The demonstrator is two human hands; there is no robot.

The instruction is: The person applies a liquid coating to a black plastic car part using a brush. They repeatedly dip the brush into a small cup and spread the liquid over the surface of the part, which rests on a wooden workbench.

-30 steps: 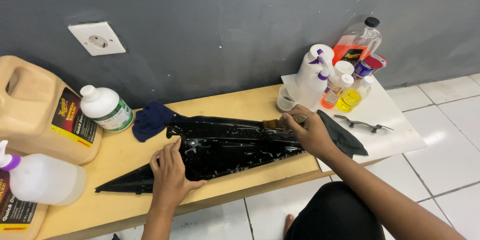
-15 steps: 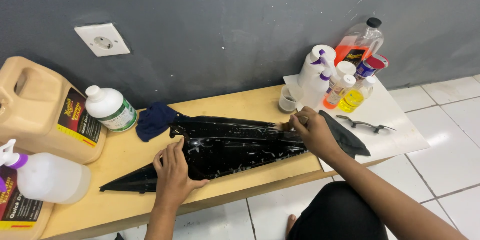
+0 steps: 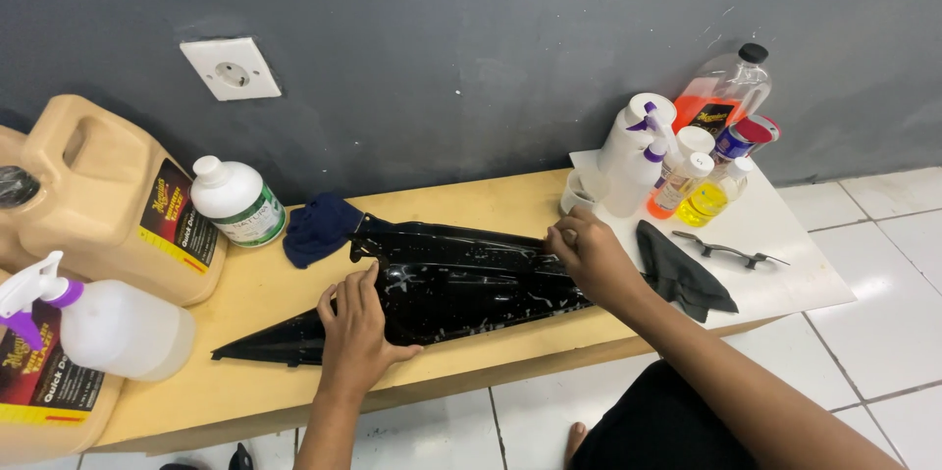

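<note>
Since half a second ago, little has moved: the right hand (image 3: 589, 256) has slid slightly along the black panel's (image 3: 451, 288) upper edge, and the view has drifted a touch. That long, glossy black panel lies flat on the wooden surface (image 3: 265, 288), its pointed tip toward the left, flecked with pale smears.

The left hand (image 3: 355, 325) presses palm-down on the panel's near side, fingers spread, seemingly to pin it. The right hand rests on the panel's far right end, fingers curled over something I cannot make out. The two hands are apart.

Behind the panel lies one blue cloth (image 3: 319, 228); right of it, one black cloth (image 3: 682, 281) on a white sheet (image 3: 785, 235). Left of the panel stand two tan jugs (image 3: 113, 200), one spray bottle (image 3: 103, 326) and one white bottle (image 3: 238, 202). A cluster of bottles (image 3: 677, 161), roughly six, crowds behind its right end.
</note>
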